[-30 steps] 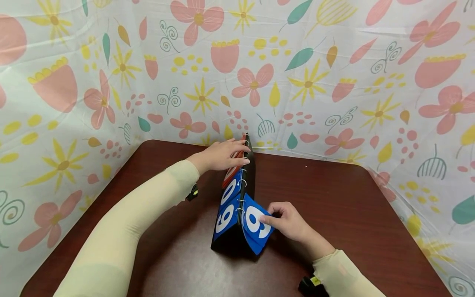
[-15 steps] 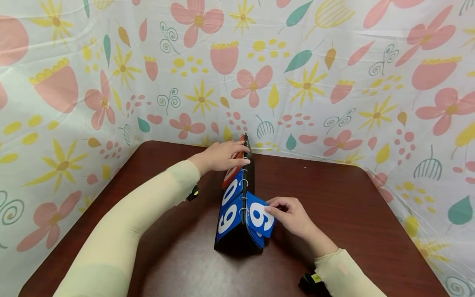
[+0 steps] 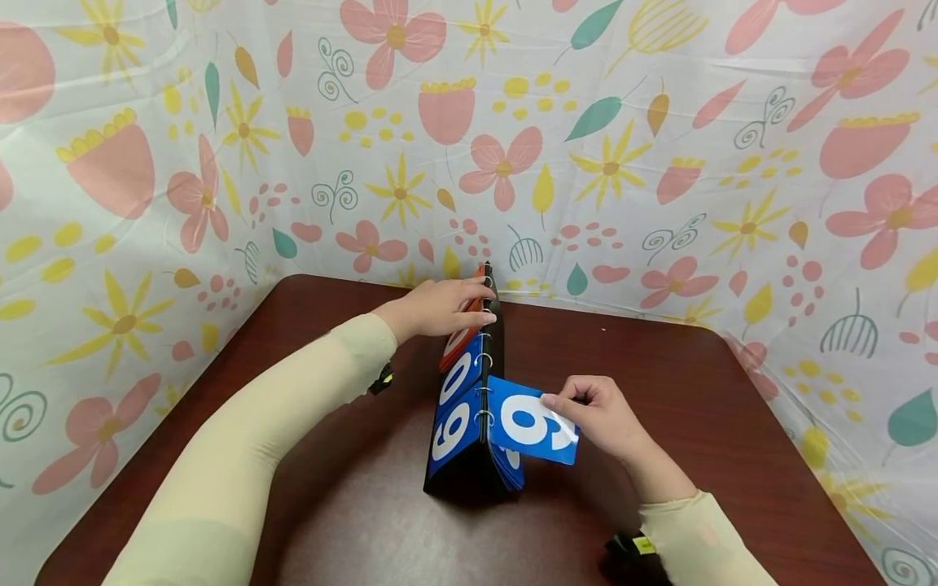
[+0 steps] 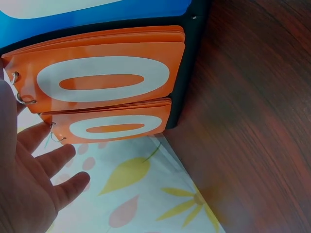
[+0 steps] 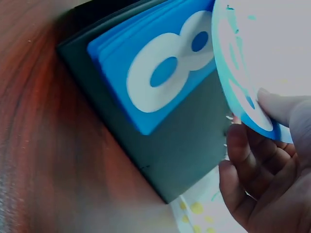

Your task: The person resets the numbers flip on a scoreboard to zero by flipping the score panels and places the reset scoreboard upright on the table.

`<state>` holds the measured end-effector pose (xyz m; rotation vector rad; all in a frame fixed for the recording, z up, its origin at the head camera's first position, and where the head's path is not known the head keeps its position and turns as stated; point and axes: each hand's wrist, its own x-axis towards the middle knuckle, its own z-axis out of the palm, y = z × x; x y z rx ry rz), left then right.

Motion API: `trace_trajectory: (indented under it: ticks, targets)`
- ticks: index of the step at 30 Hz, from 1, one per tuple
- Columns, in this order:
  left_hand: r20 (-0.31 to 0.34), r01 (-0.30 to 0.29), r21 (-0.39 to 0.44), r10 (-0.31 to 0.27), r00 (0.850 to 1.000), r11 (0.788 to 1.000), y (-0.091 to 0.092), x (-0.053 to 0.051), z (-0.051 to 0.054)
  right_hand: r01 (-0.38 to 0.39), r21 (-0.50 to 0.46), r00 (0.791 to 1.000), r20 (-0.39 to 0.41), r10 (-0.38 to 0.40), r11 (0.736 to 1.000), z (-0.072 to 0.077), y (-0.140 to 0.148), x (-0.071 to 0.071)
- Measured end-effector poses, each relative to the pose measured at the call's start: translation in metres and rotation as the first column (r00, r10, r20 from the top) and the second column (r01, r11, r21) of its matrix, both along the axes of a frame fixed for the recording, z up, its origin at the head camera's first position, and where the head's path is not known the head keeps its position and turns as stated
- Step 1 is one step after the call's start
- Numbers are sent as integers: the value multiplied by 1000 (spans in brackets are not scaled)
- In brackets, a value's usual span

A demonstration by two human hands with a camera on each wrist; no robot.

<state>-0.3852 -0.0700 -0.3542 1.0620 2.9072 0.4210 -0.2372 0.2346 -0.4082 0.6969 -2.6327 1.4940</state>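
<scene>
A black tent-shaped flip scoreboard (image 3: 497, 350) stands on the table, its number cards hung on metal rings along the top ridge. My right hand (image 3: 604, 415) pinches a blue card (image 3: 531, 419) bearing a white 6 or 9, held out to the right of the ridge. Beneath it, in the right wrist view, a stack of blue cards with an 8 on top (image 5: 150, 82) lies against the black side. Toward the far end, my left hand (image 3: 440, 308) rests across the ridge with fingers extended. The left wrist view shows orange 0 cards (image 4: 107, 80) beside that hand.
The dark red-brown wooden table (image 3: 659, 366) holds the scoreboard. A white cloth (image 3: 601, 203) printed with flowers and leaves hangs behind and on both sides. Blue cards showing a 0 (image 3: 456, 378) and a 6 or 9 (image 3: 450, 431) face left.
The pinched blue card has been lifted up and rightward, away from the stack below it, as my right hand moved right and slightly up. My left hand has stayed put.
</scene>
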Motion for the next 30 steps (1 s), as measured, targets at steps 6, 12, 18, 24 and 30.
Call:
trace_trajectory:
  ticks: [6, 12, 18, 24, 30]
  targets:
    - [3, -1, -7, 1, 1000, 1000, 0, 2, 2, -158, 53, 987, 49, 155, 986, 7, 10, -1]
    - [10, -2, -8, 2, 1000, 1000, 0, 3, 3, -224, 52, 974, 40, 222, 973, 15, 17, 0]
    - [5, -3, -12, 3, 1000, 1000, 0, 3, 2, -211, -40, 973, 87, 214, 977, 28, 23, 6]
    - [11, -1, -12, 2, 1000, 1000, 0, 4, 4, -140, -59, 988, 50, 143, 988, 40, 17, 11]
    - [13, -2, -16, 2, 1000, 1000, 1, 3, 2, -49, -212, 990, 119, 76, 976, 59, 6, 22]
